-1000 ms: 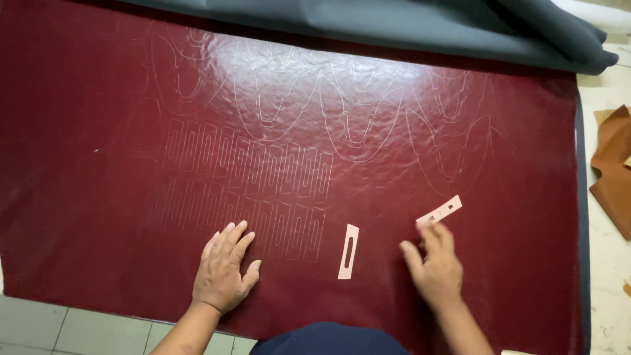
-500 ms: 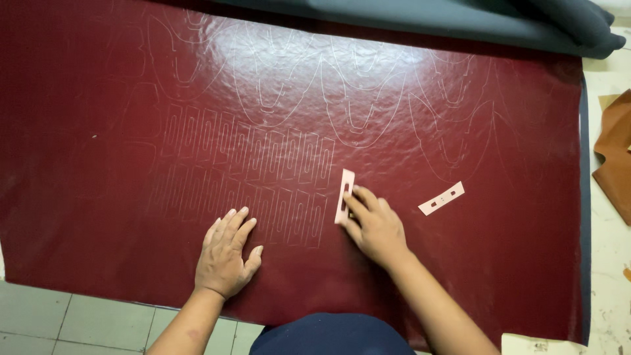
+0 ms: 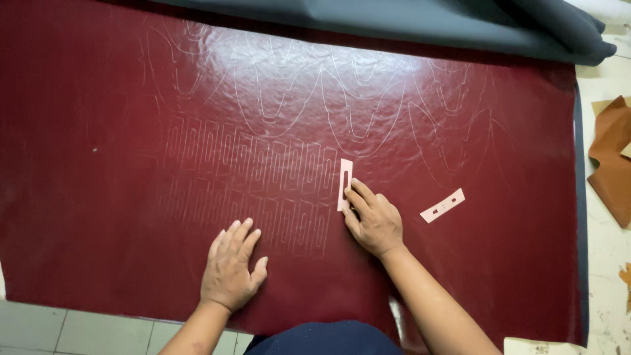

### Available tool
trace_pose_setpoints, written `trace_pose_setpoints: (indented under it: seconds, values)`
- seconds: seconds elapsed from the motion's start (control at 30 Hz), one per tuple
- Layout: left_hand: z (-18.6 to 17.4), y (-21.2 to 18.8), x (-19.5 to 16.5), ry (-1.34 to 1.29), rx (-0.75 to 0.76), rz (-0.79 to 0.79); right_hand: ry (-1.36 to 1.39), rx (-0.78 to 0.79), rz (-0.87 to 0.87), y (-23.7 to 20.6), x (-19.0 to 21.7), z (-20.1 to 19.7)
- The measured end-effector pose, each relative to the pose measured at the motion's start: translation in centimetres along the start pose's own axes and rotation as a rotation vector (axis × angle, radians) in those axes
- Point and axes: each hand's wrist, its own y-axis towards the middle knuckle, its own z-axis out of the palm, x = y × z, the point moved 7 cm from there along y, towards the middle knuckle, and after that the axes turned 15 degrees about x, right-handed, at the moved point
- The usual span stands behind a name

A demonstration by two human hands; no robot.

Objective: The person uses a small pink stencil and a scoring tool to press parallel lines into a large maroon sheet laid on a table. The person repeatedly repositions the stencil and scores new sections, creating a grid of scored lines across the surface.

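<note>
A large dark red leather sheet (image 3: 98,164) lies spread flat, marked with rows of traced slot outlines and curved pattern lines. My left hand (image 3: 231,268) rests flat on the sheet near its front edge, fingers apart, holding nothing. My right hand (image 3: 373,220) presses its fingertips on the lower end of a pale pink slotted template strip (image 3: 345,179), which stands upright at the right end of the traced rows. A second pink template strip (image 3: 442,206) lies loose and tilted to the right of my right hand.
A dark grey rolled sheet (image 3: 420,23) lies along the far edge. Brown leather pieces (image 3: 611,158) sit on the floor at the right. Pale floor tiles (image 3: 66,329) show below the sheet's front edge.
My right hand left the tilted strip, moved left onto the upright strip and slid it up and left to the end of the traced rows. My left hand has stayed put.
</note>
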Motion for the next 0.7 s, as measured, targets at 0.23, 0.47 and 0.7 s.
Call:
trace_pose_setpoints:
  seconds: [0.23, 0.47, 0.7]
  values:
    - [0.8, 1.3, 1.7, 0.024, 0.072, 0.025, -0.031, 0.025, 0.025, 2.2, 0.1, 0.5]
    - [2.2, 2.1, 2.4, 0.036, 0.141, 0.024, -0.032, 0.012, 0.048, 2.7, -0.3, 0.9]
    - [1.0, 1.5, 1.7, 0.021, 0.064, 0.032, -0.001, -0.050, 0.014, 1.8, 0.4, 0.2]
